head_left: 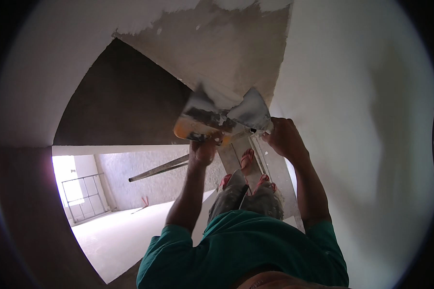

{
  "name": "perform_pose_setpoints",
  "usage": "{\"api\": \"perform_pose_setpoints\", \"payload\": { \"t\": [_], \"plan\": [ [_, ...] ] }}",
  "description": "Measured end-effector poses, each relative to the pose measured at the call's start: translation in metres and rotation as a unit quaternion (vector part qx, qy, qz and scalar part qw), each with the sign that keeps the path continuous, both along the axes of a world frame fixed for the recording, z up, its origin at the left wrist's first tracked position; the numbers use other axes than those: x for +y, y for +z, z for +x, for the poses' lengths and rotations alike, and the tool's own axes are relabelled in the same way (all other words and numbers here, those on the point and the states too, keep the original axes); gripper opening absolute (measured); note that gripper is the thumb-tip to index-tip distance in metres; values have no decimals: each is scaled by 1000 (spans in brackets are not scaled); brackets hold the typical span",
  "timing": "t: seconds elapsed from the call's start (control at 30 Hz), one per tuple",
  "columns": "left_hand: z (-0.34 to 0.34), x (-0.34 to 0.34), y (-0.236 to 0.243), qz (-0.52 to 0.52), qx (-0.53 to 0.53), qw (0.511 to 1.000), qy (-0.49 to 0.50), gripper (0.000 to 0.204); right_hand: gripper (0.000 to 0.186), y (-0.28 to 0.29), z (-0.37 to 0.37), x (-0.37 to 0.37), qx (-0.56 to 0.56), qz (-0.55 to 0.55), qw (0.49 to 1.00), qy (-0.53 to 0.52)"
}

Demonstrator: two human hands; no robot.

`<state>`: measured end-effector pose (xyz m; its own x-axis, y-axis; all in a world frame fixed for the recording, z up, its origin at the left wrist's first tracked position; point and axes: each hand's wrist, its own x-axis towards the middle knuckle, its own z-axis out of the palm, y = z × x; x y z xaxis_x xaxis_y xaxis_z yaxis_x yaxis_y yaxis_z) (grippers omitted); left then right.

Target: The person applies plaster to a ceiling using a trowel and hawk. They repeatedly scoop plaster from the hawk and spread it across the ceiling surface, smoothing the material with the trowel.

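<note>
The wide plate (197,118), a flat spreading tool smeared with dark, white and orange patches, is held up in front of the person, left of the middle of the scene. The left hand (205,151) is at its near edge, and its grip is closed on the plate there; how the fingers lie behind it cannot be seen. The right hand (285,138) has its grip pinched around the near right corner of the scraper blade (250,111), a broad grey blade streaked with white, its handle mostly hidden by the hand. The blade slants over the right part of the plate, overlapping it in this view; whether the two touch cannot be told.

On the right rises a smooth white wall (337,120) with a soft shadow on it. At the far side lies a rough grey-brown surface (226,43) with ragged white edges, and left of it a dark panel (125,98). Left of the left forearm is a long grey pole (159,168), and farther left a metal railing (84,195). Nearest are the person's green shirt (246,245) and stained trousers (263,202).
</note>
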<state>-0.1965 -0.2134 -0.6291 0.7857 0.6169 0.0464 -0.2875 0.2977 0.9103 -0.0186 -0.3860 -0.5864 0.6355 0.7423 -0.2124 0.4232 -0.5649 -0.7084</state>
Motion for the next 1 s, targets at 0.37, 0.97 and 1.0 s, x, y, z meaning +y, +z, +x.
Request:
{"api": "perform_pose_setpoints", "payload": {
  "t": [0.37,0.97,1.0],
  "plan": [
    [37,104,47,781,242,568,-91,62,45,-34,32,15,-13,122,992,40],
    [220,203,662,816,56,77,570,59,40,-338,-124,-70,138,22,985,-101],
    [227,197,674,804,92,113,576,59,43,-364,-133,-77,108,0,988,-108]
  ]
}}
